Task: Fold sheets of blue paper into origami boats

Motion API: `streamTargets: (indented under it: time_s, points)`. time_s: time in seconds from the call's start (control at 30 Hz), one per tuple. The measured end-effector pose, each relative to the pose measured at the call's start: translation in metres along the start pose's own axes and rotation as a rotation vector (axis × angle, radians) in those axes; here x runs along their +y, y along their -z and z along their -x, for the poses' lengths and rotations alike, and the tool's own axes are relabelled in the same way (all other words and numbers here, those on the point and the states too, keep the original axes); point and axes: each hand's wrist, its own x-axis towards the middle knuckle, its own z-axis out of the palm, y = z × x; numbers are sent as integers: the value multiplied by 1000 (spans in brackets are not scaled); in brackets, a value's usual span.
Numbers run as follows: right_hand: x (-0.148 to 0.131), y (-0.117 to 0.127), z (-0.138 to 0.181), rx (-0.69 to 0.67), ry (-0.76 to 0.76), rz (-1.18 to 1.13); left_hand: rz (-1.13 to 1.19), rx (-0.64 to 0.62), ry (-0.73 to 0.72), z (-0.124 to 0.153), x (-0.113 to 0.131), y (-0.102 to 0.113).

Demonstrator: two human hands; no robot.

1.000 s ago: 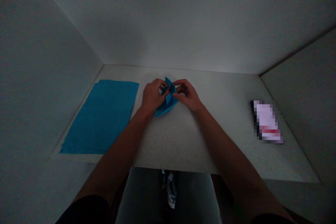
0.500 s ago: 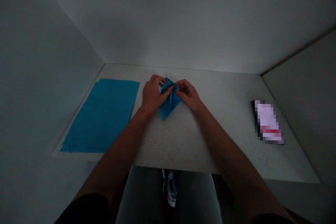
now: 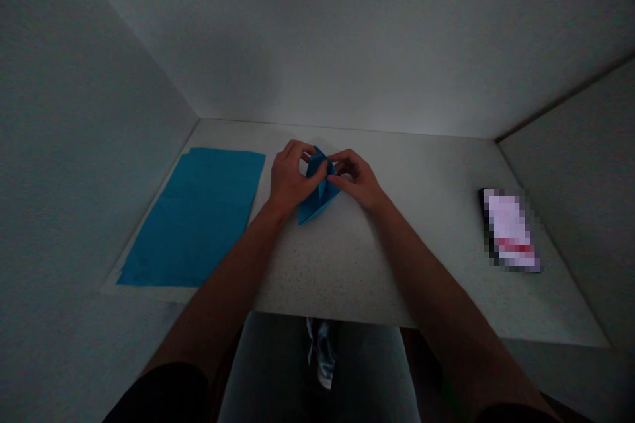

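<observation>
The folded blue paper (image 3: 321, 194) sits mid-table (image 3: 322, 271), pinched by the left hand (image 3: 289, 177) and right hand (image 3: 362, 184). Creases are made; flaps stand open, unpressed; remaining folds cannot be determined. Lower tip: 7 o'clock; long axis: roughly 1 to 7. Blue sheets (image 3: 198, 215), toward 9 o'clock, lie flat.

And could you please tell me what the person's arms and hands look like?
The left hand and right hand are bare, without gloves. The forearms are bare too, below dark, plain-looking sleeves.
</observation>
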Motion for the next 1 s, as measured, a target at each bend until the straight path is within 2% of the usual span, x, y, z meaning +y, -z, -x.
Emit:
streamTargets:
  time_s: [0.13,0.7,0.87,1.0]
  points:
    - [-2,-1,-1,-1,42,-20,25,15,13,1,-2,-2]
    - [-2,-1,-1,-20,31,21,89,19,66,0,-8,-5]
    - [-4,-1,-1,-18,40,20,136,58,87,0,-8,-5]
    - [-3,-2,-2,25,62,15,115,13,55,-2,-9,-4]
